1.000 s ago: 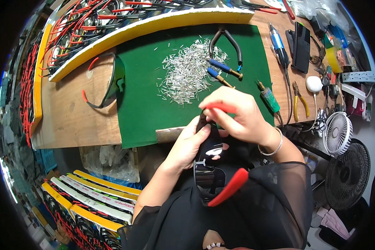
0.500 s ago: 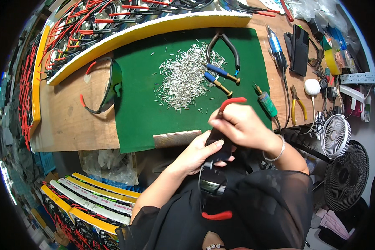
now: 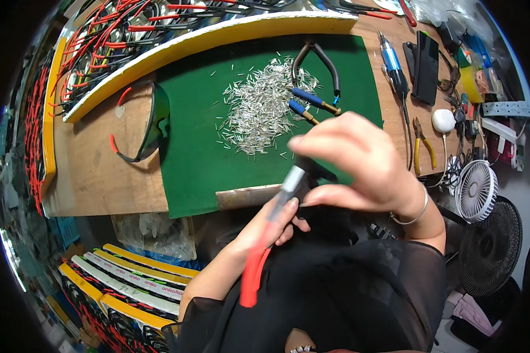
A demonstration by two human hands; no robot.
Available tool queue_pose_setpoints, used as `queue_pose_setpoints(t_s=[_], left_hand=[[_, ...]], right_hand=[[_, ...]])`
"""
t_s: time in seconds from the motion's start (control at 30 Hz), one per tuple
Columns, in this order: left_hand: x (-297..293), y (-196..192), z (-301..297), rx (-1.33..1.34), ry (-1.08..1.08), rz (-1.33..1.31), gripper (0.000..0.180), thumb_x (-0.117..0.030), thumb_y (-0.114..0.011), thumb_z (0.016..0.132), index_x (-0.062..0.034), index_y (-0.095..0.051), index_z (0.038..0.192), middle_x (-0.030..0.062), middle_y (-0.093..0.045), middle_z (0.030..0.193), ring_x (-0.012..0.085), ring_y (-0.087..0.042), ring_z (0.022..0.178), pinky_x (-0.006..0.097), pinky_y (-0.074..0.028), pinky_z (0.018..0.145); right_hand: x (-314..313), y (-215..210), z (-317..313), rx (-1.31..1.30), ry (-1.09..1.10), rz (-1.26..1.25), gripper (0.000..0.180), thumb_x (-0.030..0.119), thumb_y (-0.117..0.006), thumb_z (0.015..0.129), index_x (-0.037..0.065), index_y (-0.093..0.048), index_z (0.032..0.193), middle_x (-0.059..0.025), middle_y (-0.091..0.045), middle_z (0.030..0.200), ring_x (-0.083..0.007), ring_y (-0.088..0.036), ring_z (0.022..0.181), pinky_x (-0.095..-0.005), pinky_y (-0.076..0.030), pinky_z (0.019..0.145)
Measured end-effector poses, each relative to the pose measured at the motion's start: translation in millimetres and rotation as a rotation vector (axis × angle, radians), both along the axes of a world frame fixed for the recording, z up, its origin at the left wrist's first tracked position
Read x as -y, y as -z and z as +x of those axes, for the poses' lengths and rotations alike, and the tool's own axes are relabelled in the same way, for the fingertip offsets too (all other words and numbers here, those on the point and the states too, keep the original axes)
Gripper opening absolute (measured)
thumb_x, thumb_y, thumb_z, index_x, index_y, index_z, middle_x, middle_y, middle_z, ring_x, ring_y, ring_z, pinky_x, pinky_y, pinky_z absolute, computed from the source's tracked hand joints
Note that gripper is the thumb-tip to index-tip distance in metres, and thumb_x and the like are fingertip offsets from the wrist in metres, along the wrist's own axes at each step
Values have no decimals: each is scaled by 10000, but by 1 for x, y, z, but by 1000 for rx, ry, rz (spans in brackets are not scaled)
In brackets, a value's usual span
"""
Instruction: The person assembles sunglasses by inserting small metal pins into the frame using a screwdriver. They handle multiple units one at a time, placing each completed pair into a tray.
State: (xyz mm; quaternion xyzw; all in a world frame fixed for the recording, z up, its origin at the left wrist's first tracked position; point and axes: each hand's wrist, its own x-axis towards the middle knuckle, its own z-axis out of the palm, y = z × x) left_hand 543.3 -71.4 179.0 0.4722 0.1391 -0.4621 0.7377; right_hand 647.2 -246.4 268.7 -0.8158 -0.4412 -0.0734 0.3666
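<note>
My left hand (image 3: 271, 226) is closed around a pair of dark glasses, whose red-tipped temple arm (image 3: 254, 265) hangs down over my left wrist, blurred by motion. Above it my right hand (image 3: 365, 162) is open, thumb and fingers spread around the dark upper part of the glasses; whether it touches them is unclear. Beyond my hands, a heap of small silver pins (image 3: 256, 109) covers part of the green mat (image 3: 194, 170). Two blue-handled tools with brass ends (image 3: 306, 99) and black-handled pliers (image 3: 335, 73) lie beside the heap.
Another pair of glasses (image 3: 153, 126) with red tips lies left on the table. Yellow-edged trays (image 3: 212, 44) of glasses stand at the back. A metal bar (image 3: 247, 197) lies on the mat's near edge. At right are a blue pen-like tool (image 3: 393, 65), yellow pliers (image 3: 421, 147) and fans (image 3: 476, 191).
The glasses have turned, and a red-tipped arm now swings down over my left wrist. My right hand has opened from its grip and moved slightly right.
</note>
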Motion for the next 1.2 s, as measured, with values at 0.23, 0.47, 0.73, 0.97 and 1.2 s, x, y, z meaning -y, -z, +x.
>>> queue_pose_setpoints(t_s=[0.23, 0.47, 0.73, 0.97, 1.2], left_hand=[[-16, -11, 17, -278, -373, -328, 256, -216, -329, 955, -16, -442, 1069, 41, -466, 617, 39, -283, 352, 140, -224, 286], [-15, -6, 13, -387, -485, -463, 226, -218, -340, 953, -34, -454, 1017, 22, -441, 601, 42, -298, 364, 130, -247, 286], [-10, -2, 11, -355, -557, -437, 261, -277, -325, 957, -49, -452, 949, 20, -481, 602, 34, -308, 374, 145, -242, 301], [7, 3, 15, 8, -497, 64, 329, -337, -392, 932, -54, -467, 783, 12, -480, 537, 41, -325, 353, 163, -266, 333], [6, 10, 9, 54, -481, 26, 282, -276, -371, 945, -41, -411, 795, 76, -564, 679, 63, -404, 409, 179, -332, 364]], right_hand=[[1, 75, 18, -74, 399, -209, 209, 159, -610, 778, 26, -538, 922, -117, -549, 813, -273, -567, 721, -335, -462, 620], [-12, 106, 25, 13, 483, -292, 181, 130, -585, 780, 21, -478, 877, -123, -499, 795, -286, -555, 701, -365, -475, 610], [10, 56, -14, -548, 406, -13, 87, 60, -515, 841, 5, -468, 889, -104, -521, 670, -215, -532, 572, -308, -426, 551], [18, 48, -66, -884, 194, -73, 111, 67, -602, 782, 19, -537, 858, -32, -509, 579, -127, -495, 488, -249, -402, 468], [7, 67, -67, -735, 215, -46, 98, 73, -593, 780, 21, -528, 831, -102, -578, 665, -223, -591, 572, -302, -449, 493]])
